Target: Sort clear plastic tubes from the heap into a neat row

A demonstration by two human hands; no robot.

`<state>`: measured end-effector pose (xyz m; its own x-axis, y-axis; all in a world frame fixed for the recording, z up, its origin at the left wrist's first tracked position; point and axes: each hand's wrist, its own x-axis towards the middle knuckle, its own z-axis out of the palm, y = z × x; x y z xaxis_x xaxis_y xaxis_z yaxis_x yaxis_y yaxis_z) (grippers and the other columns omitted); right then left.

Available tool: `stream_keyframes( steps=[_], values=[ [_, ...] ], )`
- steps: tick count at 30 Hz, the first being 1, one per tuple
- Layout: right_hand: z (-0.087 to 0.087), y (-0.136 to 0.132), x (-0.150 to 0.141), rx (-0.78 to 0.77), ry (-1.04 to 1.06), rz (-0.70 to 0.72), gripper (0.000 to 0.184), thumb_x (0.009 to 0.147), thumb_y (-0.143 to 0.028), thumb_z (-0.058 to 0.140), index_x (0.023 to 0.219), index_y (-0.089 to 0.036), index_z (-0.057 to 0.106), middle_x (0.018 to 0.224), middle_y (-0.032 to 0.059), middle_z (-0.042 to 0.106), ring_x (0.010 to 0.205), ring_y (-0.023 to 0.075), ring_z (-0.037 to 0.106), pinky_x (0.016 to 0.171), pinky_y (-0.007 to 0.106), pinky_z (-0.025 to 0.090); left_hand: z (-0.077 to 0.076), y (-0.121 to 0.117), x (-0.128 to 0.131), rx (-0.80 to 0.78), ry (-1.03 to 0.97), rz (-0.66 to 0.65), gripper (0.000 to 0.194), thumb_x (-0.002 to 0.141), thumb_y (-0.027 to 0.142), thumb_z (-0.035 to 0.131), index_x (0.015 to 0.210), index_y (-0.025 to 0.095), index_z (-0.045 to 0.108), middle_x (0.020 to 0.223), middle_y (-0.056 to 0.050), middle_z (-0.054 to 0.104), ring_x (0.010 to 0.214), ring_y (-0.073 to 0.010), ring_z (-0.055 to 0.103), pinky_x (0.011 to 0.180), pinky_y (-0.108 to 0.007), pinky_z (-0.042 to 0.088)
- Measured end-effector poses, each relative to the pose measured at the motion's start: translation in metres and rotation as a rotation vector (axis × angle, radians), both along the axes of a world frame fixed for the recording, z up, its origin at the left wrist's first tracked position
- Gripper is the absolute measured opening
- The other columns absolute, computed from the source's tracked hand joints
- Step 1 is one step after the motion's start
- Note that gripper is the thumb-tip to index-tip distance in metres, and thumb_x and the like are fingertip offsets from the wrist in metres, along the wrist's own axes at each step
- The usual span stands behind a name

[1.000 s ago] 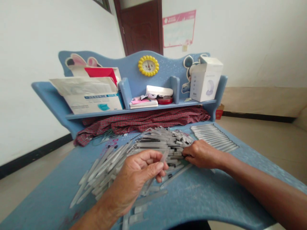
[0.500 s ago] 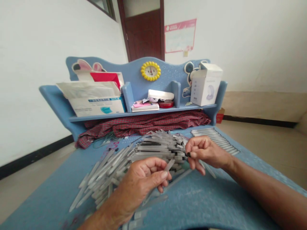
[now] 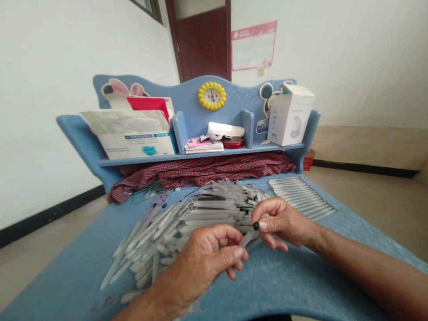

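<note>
My left hand (image 3: 209, 254) is closed around a thin translucent grey tube (image 3: 246, 239), its end poking out between thumb and forefinger. My right hand (image 3: 281, 219) pinches a small black cap (image 3: 256, 226) just above that tube end, the two almost touching. Both hands hover over the blue desk (image 3: 284, 285). Behind them lies a big loose pile of the same grey tubes (image 3: 187, 214), some with black ends.
A neat row of tubes (image 3: 302, 198) lies at the right rear. A red checked cloth (image 3: 203, 171) is bunched under the shelf, which holds a mask box (image 3: 137, 145), booklets (image 3: 203, 146), a red tin (image 3: 233, 143) and a white carton (image 3: 290, 118).
My right hand left the pile with a small black cap and brought it to the tube end. My left hand with the tube shifted slightly right and lower.
</note>
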<state>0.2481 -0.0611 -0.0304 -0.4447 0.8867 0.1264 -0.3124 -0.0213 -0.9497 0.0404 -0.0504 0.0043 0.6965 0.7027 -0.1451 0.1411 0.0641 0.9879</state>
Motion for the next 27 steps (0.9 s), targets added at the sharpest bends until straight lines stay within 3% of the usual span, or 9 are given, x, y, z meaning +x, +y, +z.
stream_keyframes(
  steps=[18, 27],
  values=[
    [-0.004, -0.002, -0.006, 0.005, 0.001, 0.029, 0.023, 0.077, -0.033, 0.069, 0.086, -0.013, 0.062, 0.050, -0.0027, 0.064, 0.028, 0.0048, 0.047, 0.027, 0.011, 0.032, -0.003, -0.002, -0.001, -0.130, -0.129, -0.051, 0.016, 0.074, 0.025, 0.065, 0.081, 0.012, 0.062, 0.075, -0.005, 0.065, 0.064, -0.0133, 0.056, 0.057, -0.023, 0.045],
    [0.017, -0.015, -0.002, 0.241, -0.301, -0.065, 0.021, 0.083, -0.033, 0.060, 0.084, -0.012, 0.056, 0.056, -0.0006, 0.061, 0.036, 0.0040, 0.047, 0.035, 0.014, 0.037, -0.006, -0.002, -0.001, -0.241, -0.144, -0.080, 0.016, 0.074, 0.025, 0.065, 0.082, 0.012, 0.059, 0.073, -0.005, 0.065, 0.059, -0.0111, 0.056, 0.054, -0.022, 0.045]
  ],
)
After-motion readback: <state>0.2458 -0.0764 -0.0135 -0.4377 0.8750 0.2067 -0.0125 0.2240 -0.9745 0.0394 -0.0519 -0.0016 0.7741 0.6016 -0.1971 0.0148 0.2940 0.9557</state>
